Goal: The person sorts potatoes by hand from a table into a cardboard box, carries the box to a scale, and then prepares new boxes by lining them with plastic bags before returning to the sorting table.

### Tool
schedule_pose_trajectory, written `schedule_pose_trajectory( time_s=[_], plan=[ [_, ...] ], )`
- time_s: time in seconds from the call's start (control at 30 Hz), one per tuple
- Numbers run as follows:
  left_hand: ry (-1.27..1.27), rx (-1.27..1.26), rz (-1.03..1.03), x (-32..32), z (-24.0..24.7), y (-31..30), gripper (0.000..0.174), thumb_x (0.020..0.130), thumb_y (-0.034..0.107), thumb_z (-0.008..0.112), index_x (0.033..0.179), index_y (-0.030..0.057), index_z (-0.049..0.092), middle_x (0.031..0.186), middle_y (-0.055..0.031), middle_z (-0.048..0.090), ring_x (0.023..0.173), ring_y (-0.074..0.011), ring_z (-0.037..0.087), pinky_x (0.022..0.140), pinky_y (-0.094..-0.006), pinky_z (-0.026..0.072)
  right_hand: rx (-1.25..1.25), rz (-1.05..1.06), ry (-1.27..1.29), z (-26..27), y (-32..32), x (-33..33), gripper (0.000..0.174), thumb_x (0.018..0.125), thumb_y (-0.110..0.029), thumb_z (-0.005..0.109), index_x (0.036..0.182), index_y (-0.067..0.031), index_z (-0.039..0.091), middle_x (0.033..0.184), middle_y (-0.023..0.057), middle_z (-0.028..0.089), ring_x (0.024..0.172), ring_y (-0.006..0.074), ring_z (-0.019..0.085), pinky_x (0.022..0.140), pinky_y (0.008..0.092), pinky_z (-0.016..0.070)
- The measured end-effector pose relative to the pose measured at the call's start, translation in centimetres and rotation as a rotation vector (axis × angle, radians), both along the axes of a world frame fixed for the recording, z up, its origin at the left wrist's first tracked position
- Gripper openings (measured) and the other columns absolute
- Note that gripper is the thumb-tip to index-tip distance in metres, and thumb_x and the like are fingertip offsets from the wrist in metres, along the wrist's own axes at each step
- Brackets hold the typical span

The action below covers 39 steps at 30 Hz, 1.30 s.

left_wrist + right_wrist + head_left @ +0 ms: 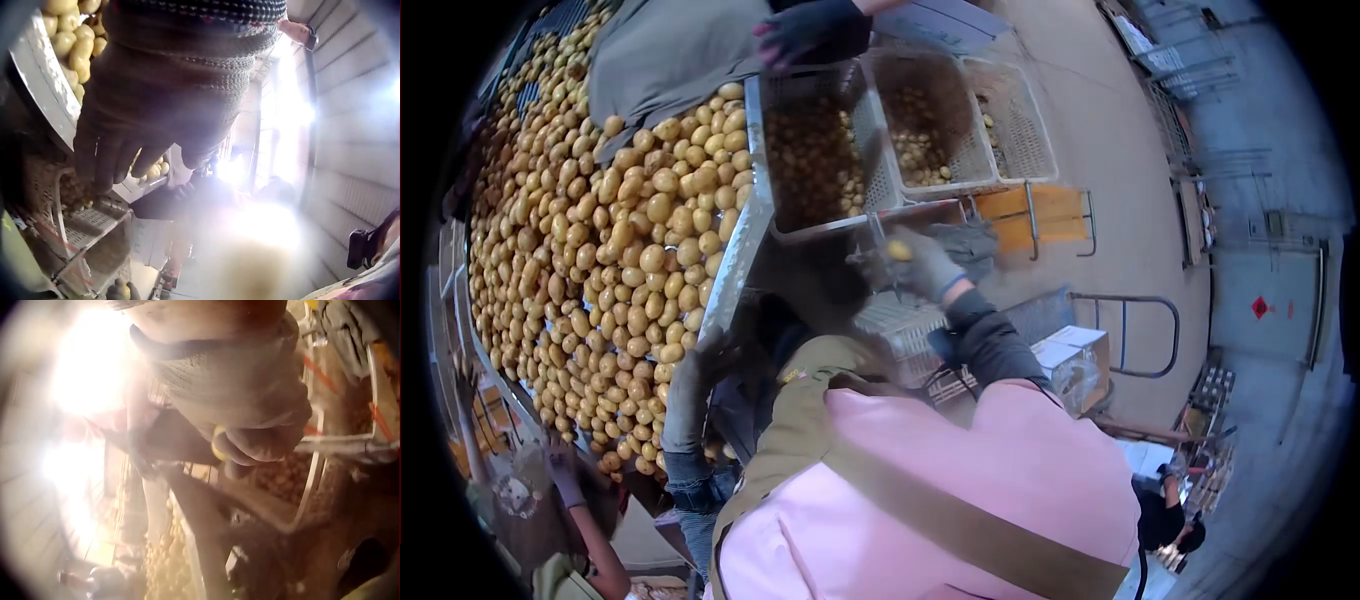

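Note:
My right hand (920,265), in a grey glove, grips a yellow potato (898,250) over the near end of the crates. In the right wrist view its fingers (256,447) curl round the potato, and only a sliver of the potato (219,442) shows. My left hand (690,400), also gloved, is at the metal rim (735,250) of the sorting table. Its fingers (128,156) hang loosely downward with nothing visible in them in the left wrist view. Many potatoes (630,270) cover the table beside it.
White plastic crates (880,150) holding potatoes stand beyond the rim. A grey cloth (965,250) lies near them, by an orange panel (1035,215). Another person's dark-gloved hand (815,35) reaches over the far crates. A cardboard box (1080,365) and cart handle (1175,335) are at right.

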<state>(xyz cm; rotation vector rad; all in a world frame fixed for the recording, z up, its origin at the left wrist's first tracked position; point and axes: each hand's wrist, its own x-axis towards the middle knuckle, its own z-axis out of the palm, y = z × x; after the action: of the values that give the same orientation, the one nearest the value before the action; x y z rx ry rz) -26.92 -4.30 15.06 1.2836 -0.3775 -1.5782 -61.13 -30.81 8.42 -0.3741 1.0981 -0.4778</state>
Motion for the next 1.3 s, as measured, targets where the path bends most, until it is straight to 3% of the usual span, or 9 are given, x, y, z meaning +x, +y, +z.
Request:
schedule_pose_trajectory(
  time_s=[0.1,0.3,0.5,0.6,0.63,0.77,1.1,1.27,1.3],
  plan=[
    [-0.302,0.027,-0.146,-0.5,-4.5,3.4,0.051,0.104,0.038,0.046,0.139,0.0001,0.051,0.134,-0.0141,0.058,0.116,-0.0251,0.061,0.102,-0.0354,0.0469,-1.008,0.414,0.697,1.6,-4.6,-7.0,0.022,0.097,-0.028,0.058,0.104,-0.0089,0.064,0.083,0.0042,0.064,0.073,0.0182,0.063,0.064,0.0302,0.0502],
    [-0.421,-0.075,0.021,-2.4,-5.3,8.3,0.044,0.102,0.031,0.05,0.133,0.0005,0.057,0.129,-0.0145,0.061,0.118,-0.0244,0.059,0.102,-0.0331,0.0458,-0.774,-0.201,0.634,0.0,-14.6,1.3,0.027,0.099,-0.022,0.054,0.12,-0.0075,0.062,0.1,0.0038,0.063,0.086,0.0187,0.061,0.081,0.0279,0.0512],
    [-0.446,-0.026,0.256,-4.6,-8.0,12.1,0.039,0.102,0.022,0.052,0.134,0.0008,0.056,0.131,-0.0143,0.061,0.118,-0.025,0.059,0.101,-0.0325,0.0469,-1.266,0.831,0.166,3.3,10.0,28.6,0.038,0.093,-0.009,0.062,0.13,-0.003,0.057,0.128,0.0108,0.059,0.116,0.0223,0.055,0.102,0.0365,0.0438],
    [-0.694,-0.044,0.284,-6.0,-8.1,14.3,0.037,0.101,0.017,0.051,0.134,0.0009,0.056,0.13,-0.0147,0.06,0.118,-0.0271,0.058,0.101,-0.0332,0.0473,-2.066,1.381,-0.224,-0.6,21.4,37.3,0.052,0.08,-0.021,0.071,0.13,-0.0122,0.059,0.139,0.0162,0.052,0.127,0.036,0.05,0.108,0.0449,0.0388],
    [-1.308,-0.12,0.09,-5.9,-9.1,15.5,0.037,0.1,0.014,0.052,0.134,0.0012,0.056,0.13,-0.0155,0.059,0.119,-0.0273,0.057,0.101,-0.0329,0.0471,-2.144,1.485,-0.35,-0.5,24.6,38.4,0.053,0.076,-0.025,0.071,0.127,-0.0168,0.062,0.142,0.0146,0.049,0.132,0.0371,0.043,0.112,0.049,0.0311],
    [-0.751,0.148,0.422,-7.0,-7.4,16.1,0.039,0.097,0.015,0.055,0.134,0.0008,0.056,0.131,-0.0157,0.059,0.12,-0.0268,0.057,0.102,-0.0331,0.0458,-2.303,1.753,-0.325,-2.3,26.7,40.5,0.037,0.079,-0.031,0.07,0.111,-0.0147,0.065,0.125,0.0084,0.056,0.127,0.0309,0.044,0.107,0.0531,0.0304],
    [0.022,-0.046,0.874,-4.4,-7.9,15.4,0.048,0.102,0.03,0.056,0.141,0.0035,0.049,0.129,-0.0102,0.061,0.112,-0.0214,0.061,0.097,-0.0355,0.0497,-2.524,1.111,0.049,-1.8,12.6,44.4,0.033,0.087,-0.03,0.068,0.117,-0.015,0.065,0.104,0.0103,0.065,0.106,0.0301,0.058,0.108,0.0521,0.0337],
    [0.481,-0.505,1.309,-3.0,-7.9,12.6,0.056,0.103,0.038,0.052,0.148,0.0076,0.039,0.127,-0.0086,0.06,0.107,-0.0216,0.062,0.093,-0.0391,0.0517,-1.909,2.005,-0.305,-0.3,21.0,38.6,0.048,0.089,-0.031,0.065,0.13,-0.0089,0.056,0.126,0.0165,0.058,0.124,0.0366,0.049,0.111,0.0566,0.0277],
    [0.021,-0.265,1.262,-3.2,-9.8,12.7,0.047,0.103,0.036,0.051,0.14,0.0077,0.046,0.121,-0.0063,0.061,0.098,-0.0187,0.062,0.082,-0.0337,0.0524,-2.02,1.908,-0.211,-1.1,21.1,37.6,0.053,0.088,-0.032,0.065,0.133,-0.0086,0.053,0.132,0.0174,0.054,0.128,0.0373,0.045,0.112,0.0565,0.0269]
  ],
)
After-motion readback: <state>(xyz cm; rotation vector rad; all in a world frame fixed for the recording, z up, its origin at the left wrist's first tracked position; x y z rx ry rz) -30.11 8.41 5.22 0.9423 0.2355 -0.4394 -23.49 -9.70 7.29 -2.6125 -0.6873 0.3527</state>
